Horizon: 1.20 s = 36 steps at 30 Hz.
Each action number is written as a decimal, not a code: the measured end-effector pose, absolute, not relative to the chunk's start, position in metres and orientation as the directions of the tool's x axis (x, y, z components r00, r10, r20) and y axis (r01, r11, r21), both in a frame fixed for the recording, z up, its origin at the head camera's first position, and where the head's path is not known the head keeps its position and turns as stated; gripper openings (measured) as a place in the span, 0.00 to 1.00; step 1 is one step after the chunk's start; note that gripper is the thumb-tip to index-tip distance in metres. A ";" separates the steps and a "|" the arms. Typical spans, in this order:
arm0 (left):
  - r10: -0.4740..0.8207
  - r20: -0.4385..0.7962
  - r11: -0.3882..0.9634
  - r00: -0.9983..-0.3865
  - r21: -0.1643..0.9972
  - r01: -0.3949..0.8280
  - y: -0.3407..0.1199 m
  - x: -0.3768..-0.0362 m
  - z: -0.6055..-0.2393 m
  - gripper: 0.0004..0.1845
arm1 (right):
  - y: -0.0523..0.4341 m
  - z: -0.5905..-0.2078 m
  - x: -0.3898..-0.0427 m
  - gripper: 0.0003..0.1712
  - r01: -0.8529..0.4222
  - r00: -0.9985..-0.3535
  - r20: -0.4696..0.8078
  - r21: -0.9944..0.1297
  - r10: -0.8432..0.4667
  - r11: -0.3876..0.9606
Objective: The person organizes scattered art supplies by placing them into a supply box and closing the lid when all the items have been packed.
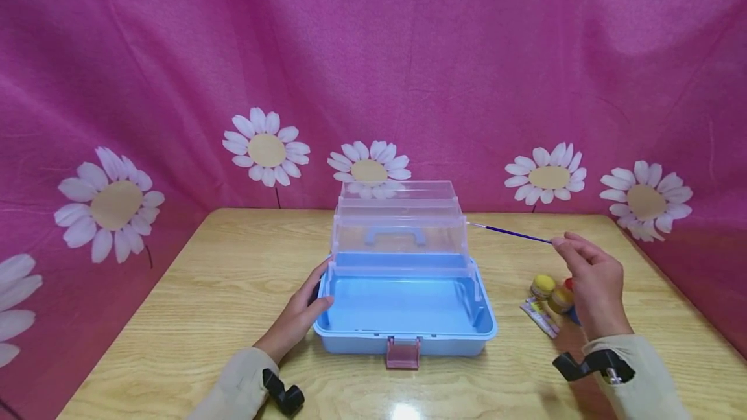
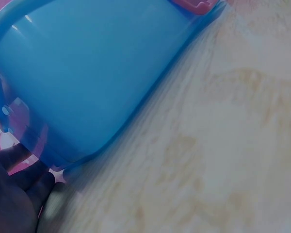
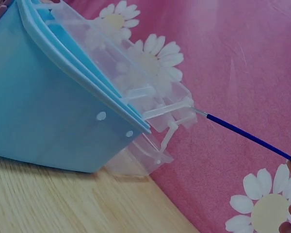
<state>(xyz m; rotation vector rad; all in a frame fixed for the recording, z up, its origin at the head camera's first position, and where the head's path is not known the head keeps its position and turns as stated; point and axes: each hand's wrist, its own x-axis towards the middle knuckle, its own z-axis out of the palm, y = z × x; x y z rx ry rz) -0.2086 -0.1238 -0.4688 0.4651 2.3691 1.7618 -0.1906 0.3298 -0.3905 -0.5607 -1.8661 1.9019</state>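
A light-blue plastic storage box (image 1: 408, 346) stands on the table with its clear tiered trays (image 1: 403, 212) raised at the back and its pink latch (image 1: 403, 354) hanging down in front. My left hand (image 1: 297, 313) holds the box's left side, thumb over the rim and fingers along the outside. Between the thumb and fingers of my right hand (image 1: 598, 284) is the end of a thin paintbrush (image 3: 247, 136) with a dark blue handle. It points left, its bristle tip right at the corner of the clear trays. The box's bottom looks bare.
To the right of the box, partly behind my right hand, are a yellow-lidded paint jar (image 1: 543, 286), a brownish-yellow jar (image 1: 561, 301), and bits of red and blue. Small paint tubes (image 1: 539, 317) lie before them. A pink flowered cloth (image 1: 467, 83) hangs around the wooden table (image 1: 245, 258).
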 end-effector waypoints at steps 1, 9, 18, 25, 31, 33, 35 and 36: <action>0.335 0.062 0.260 -0.940 0.953 0.155 -0.124 -0.209 -0.469 0.33 | 0.330 -0.390 -0.191 0.23 -0.021 -0.828 0.007 -1.000 0.561 -0.019; 0.340 0.066 0.258 -0.938 0.953 0.160 -0.124 -0.210 -0.469 0.32 | 0.330 -0.387 -0.189 0.19 -0.093 -0.814 0.020 -0.991 0.581 -0.097; 0.352 0.093 0.248 -0.931 0.950 0.189 -0.124 -0.210 -0.468 0.33 | 0.317 -0.383 -0.185 0.19 -0.079 -0.895 0.033 -0.993 0.446 -0.087; 0.344 0.085 0.249 -0.935 0.952 0.178 -0.123 -0.208 -0.466 0.33 | 0.306 -0.384 -0.184 0.24 -0.032 -0.931 0.020 -0.999 0.366 -0.026; 0.344 0.079 0.249 -0.935 0.953 0.172 -0.124 -0.209 -0.467 0.33 | 0.296 -0.387 -0.183 0.24 -0.022 -0.952 0.018 -1.000 0.304 -0.008; 0.344 0.077 0.249 -0.936 0.954 0.170 -0.124 -0.209 -0.468 0.33 | 0.292 -0.387 -0.182 0.23 -0.016 -0.959 0.013 -1.000 0.285 -0.007; 0.342 0.076 0.250 -0.937 0.954 0.169 -0.123 -0.208 -0.467 0.33 | 0.289 -0.388 -0.182 0.22 -0.010 -0.965 0.010 -1.000 0.264 0.001; 0.340 0.076 0.251 -0.937 0.953 0.169 -0.123 -0.208 -0.467 0.33 | 0.288 -0.388 -0.182 0.20 -0.006 -0.968 0.006 -1.000 0.252 0.001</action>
